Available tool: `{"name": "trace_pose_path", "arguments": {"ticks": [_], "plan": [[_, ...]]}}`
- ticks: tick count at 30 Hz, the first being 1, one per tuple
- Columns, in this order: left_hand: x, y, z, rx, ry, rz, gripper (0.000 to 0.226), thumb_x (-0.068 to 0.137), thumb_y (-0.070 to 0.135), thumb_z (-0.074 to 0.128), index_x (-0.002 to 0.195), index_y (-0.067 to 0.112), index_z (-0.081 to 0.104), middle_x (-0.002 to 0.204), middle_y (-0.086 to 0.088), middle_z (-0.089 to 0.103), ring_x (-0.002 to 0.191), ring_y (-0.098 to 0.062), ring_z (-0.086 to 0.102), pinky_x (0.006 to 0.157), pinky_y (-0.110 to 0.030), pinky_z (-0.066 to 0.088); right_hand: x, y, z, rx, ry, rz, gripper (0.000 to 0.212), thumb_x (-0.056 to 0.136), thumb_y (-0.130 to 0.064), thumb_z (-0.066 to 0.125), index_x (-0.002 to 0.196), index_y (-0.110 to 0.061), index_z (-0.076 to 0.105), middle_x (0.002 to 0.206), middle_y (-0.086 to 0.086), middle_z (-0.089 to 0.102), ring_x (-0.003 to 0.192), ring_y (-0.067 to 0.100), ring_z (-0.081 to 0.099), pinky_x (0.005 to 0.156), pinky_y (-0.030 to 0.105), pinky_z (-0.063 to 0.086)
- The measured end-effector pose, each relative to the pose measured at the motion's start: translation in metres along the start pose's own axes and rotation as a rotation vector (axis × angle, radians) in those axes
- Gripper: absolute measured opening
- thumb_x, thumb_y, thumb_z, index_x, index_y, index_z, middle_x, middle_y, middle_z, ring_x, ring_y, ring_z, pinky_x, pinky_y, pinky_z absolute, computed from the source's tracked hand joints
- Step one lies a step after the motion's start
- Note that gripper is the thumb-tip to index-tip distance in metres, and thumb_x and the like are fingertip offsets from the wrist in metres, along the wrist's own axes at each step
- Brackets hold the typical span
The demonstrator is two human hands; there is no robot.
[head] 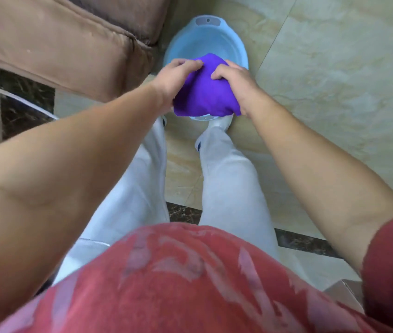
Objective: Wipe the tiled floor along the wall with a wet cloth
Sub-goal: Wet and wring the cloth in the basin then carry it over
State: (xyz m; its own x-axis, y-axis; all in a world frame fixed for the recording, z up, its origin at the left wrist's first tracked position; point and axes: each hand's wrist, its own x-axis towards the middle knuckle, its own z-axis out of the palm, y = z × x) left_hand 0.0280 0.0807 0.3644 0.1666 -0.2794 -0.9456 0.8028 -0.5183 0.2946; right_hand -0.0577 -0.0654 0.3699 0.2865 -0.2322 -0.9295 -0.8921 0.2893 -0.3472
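Note:
A bunched purple cloth [202,92] is held between both hands above a light blue basin [206,42] that stands on the beige tiled floor [334,80]. My left hand [176,78] grips the cloth's left side, fingers curled over its top. My right hand [233,85] grips its right side. The cloth hides the near part of the basin. I cannot tell whether the basin holds water.
A brown sofa [65,39] fills the upper left, right beside the basin. Dark marble strips [22,102] run through the tiles at left and below my legs. My legs in white trousers [226,179] stand just before the basin. A white cable [22,102] crosses the left floor.

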Motion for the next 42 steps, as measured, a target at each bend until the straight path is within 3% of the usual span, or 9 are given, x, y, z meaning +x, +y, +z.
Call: {"name": "trace_pose_path", "arguments": {"ticks": [7, 16, 19, 21, 23, 26, 31, 34, 42], "plan": [[-0.08, -0.049, -0.038, -0.218, -0.189, 0.089, 0.051, 0.096, 0.046, 0.061, 0.138, 0.017, 0.058, 0.133, -0.008, 0.069, 0.123, -0.024, 0.065, 0.106, -0.043, 0.05, -0.078, 0.002, 0.047, 0.018, -0.178, -0.05, 0.036, 0.067, -0.032, 0.077, 0.101, -0.019, 0.077, 0.103, 0.014, 0.077, 0.09, 0.025, 0.072, 0.085, 0.04, 0.057], [-0.156, -0.106, -0.113, -0.262, -0.335, 0.291, 0.044, 0.084, 0.032, 0.078, 0.126, 0.024, 0.066, 0.127, -0.006, 0.071, 0.116, -0.021, 0.069, 0.09, -0.03, 0.056, -0.129, -0.023, 0.099, -0.216, -0.447, -0.213, 0.03, 0.089, -0.016, 0.071, 0.116, -0.006, 0.064, 0.103, 0.009, 0.073, 0.093, 0.019, 0.069, 0.085, 0.034, 0.058], [-0.167, -0.118, -0.152, -0.317, -0.241, 0.332, 0.033, 0.08, 0.029, 0.081, 0.112, 0.025, 0.074, 0.115, -0.004, 0.077, 0.106, -0.017, 0.073, 0.085, -0.028, 0.058, -0.145, -0.034, 0.147, -0.296, -0.485, -0.273, 0.037, 0.088, -0.016, 0.073, 0.121, -0.007, 0.06, 0.11, 0.009, 0.071, 0.102, 0.02, 0.069, 0.096, 0.04, 0.057], [-0.176, -0.124, -0.187, -0.331, -0.15, 0.338, 0.043, 0.071, 0.037, 0.087, 0.11, 0.023, 0.074, 0.11, -0.003, 0.078, 0.102, -0.017, 0.074, 0.082, -0.028, 0.058, -0.153, -0.041, 0.186, -0.352, -0.486, -0.3, 0.044, 0.087, -0.017, 0.074, 0.127, -0.009, 0.057, 0.121, 0.009, 0.068, 0.113, 0.022, 0.067, 0.103, 0.043, 0.052], [-0.182, -0.129, -0.227, -0.324, -0.115, 0.337, 0.05, 0.064, 0.041, 0.088, 0.109, 0.022, 0.074, 0.108, -0.003, 0.078, 0.1, -0.016, 0.074, 0.082, -0.028, 0.058, -0.155, -0.05, 0.229, -0.487, -0.499, -0.367, 0.06, 0.086, -0.024, 0.077, 0.139, -0.019, 0.051, 0.136, 0.002, 0.06, 0.125, 0.014, 0.059, 0.108, 0.035, 0.048], [-0.192, -0.14, -0.296, -0.321, -0.11, 0.337, 0.035, 0.07, 0.037, 0.085, 0.101, 0.023, 0.078, 0.104, 0.0, 0.079, 0.096, -0.013, 0.075, 0.078, -0.023, 0.058, -0.158, -0.068, 0.298, -0.693, -0.577, -0.45, 0.08, 0.078, -0.036, 0.082, 0.147, -0.037, 0.041, 0.147, -0.014, 0.048, 0.132, -0.003, 0.047, 0.112, 0.023, 0.041], [-0.22, -0.155, -0.414, -0.301, -0.037, 0.303, 0.045, 0.063, 0.052, 0.088, 0.093, 0.02, 0.081, 0.096, 0.0, 0.08, 0.087, -0.011, 0.076, 0.07, -0.021, 0.058, -0.163, -0.096, 0.418, -0.934, -0.622, -0.463, 0.069, 0.069, -0.034, 0.087, 0.132, -0.027, 0.059, 0.125, -0.008, 0.066, 0.11, 0.004, 0.064, 0.098, 0.025, 0.052], [-0.237, -0.164, -0.481, -0.298, 0.077, 0.292, 0.059, 0.057, 0.062, 0.087, 0.096, 0.018, 0.078, 0.099, -0.004, 0.08, 0.09, -0.014, 0.074, 0.078, -0.028, 0.058, -0.168, -0.103, 0.494, -1.034, -0.553, -0.553, 0.051, 0.074, -0.037, 0.082, 0.119, -0.021, 0.064, 0.106, -0.008, 0.069, 0.095, 0.006, 0.065, 0.088, 0.028, 0.053], [-0.228, -0.151, -0.598, -0.567, 0.329, 0.448, 0.038, 0.077, 0.032, 0.085, 0.109, 0.02, 0.07, 0.103, 0.0, 0.076, 0.092, -0.01, 0.073, 0.079, -0.027, 0.058, -0.146, -0.135, 0.631, -0.897, -0.381, -0.633, 0.042, 0.075, -0.033, 0.08, 0.111, -0.02, 0.065, 0.1, -0.006, 0.071, 0.097, 0.016, 0.068, 0.091, 0.039, 0.054]]}}
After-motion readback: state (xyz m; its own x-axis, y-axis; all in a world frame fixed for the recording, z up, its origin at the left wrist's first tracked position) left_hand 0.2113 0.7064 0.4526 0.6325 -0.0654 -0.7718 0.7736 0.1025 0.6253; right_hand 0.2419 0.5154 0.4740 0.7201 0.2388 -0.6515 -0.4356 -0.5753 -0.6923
